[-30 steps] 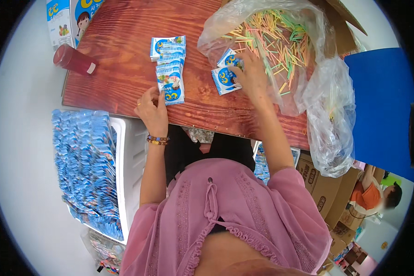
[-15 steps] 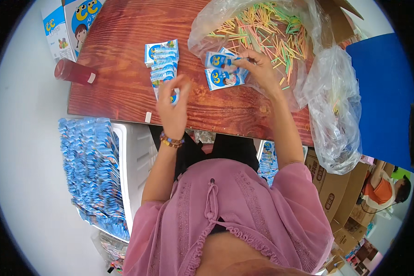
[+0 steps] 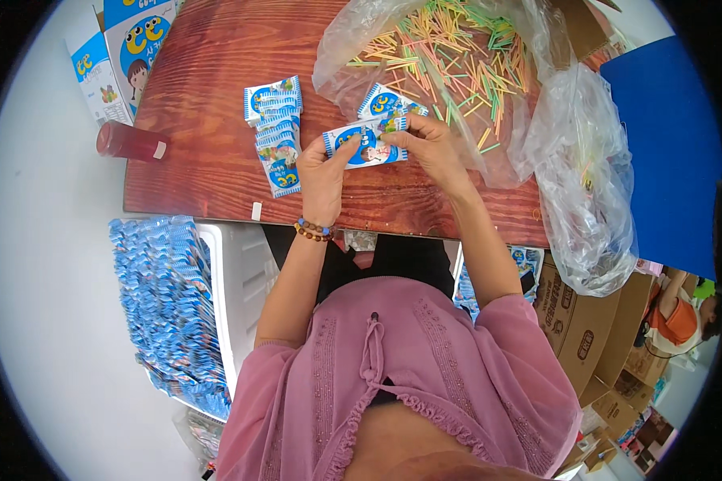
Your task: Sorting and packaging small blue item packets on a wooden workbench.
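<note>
Between both hands, above the table's near half, stretches a blue-and-white candy packet (image 3: 368,149). My left hand (image 3: 322,178) is closed on its left end, the thumb pressed on the front. At the other end my right hand (image 3: 436,153) pinches the packet's upper right part between thumb and fingers. Just behind lies a second blue-and-white packet (image 3: 383,101), partly hidden by the held one. To the left of my left hand, an overlapping row of several similar packets (image 3: 279,152) rests on the wood.
A clear plastic bag (image 3: 346,46) of coloured thin sticks (image 3: 457,56) lies open at the far right of the red-brown table (image 3: 208,96). A pink bottle (image 3: 128,142) lies at the left. Below stands a white crate (image 3: 245,272) heaped with packets (image 3: 168,305). Cardboard boxes (image 3: 573,321) are at right.
My left hand has moved right from the row of packets and taken hold of the packet's left end. My right hand has drawn it slightly nearer and lower.
</note>
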{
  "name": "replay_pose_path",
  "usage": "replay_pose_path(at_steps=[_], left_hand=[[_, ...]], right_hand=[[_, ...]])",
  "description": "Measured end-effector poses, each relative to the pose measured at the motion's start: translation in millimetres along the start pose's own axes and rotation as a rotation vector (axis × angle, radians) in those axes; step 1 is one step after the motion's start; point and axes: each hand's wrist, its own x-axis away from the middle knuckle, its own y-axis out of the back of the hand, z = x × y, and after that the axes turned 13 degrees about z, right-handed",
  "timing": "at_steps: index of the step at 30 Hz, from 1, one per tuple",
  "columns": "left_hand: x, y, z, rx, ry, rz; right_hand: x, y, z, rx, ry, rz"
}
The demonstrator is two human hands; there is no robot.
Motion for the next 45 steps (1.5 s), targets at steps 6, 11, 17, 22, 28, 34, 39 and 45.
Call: replay_pose_path(at_steps=[6, 11, 17, 22, 28, 34, 39, 45], left_hand=[[4.9, 3.2, 8.9, 0.155, 0.024, -0.052], [6.0, 3.1, 11.6, 0.373, 0.094, -0.106], [4.5, 13.4, 20.3, 0.49, 0.2, -0.057], [8.1, 4.2, 22.9, 0.451, 0.217, -0.033], [23.4, 13.7, 31.9, 0.177, 0.092, -0.255], [48.6, 7.8, 34.3, -0.811, -0.186, -0.112], [49.8, 12.5, 45.6, -0.812, -0.335, -0.01], [51.0, 14.8, 47.6, -0.801, -0.329, -0.027]], right_hand=[[5.2, -8.4, 3.0, 0.076, 0.047, -0.032], [16.9, 1.1, 5.4, 0.203, 0.012, -0.003], [24.9, 5.4, 23.5, 0.279, 0.371, 0.067], [19.1, -5.7, 23.6, 0.673, 0.424, 0.156], [1.6, 41.0, 22.9, 0.397, 0.211, 0.13], [-70.9, 169.8, 10.7, 0.919, 0.168, -0.434], [-135.8, 206.6, 5.5, 1.352, -0.13, -0.68], [-174.1, 196.5, 17.7, 1.448, -0.55, -0.601]])
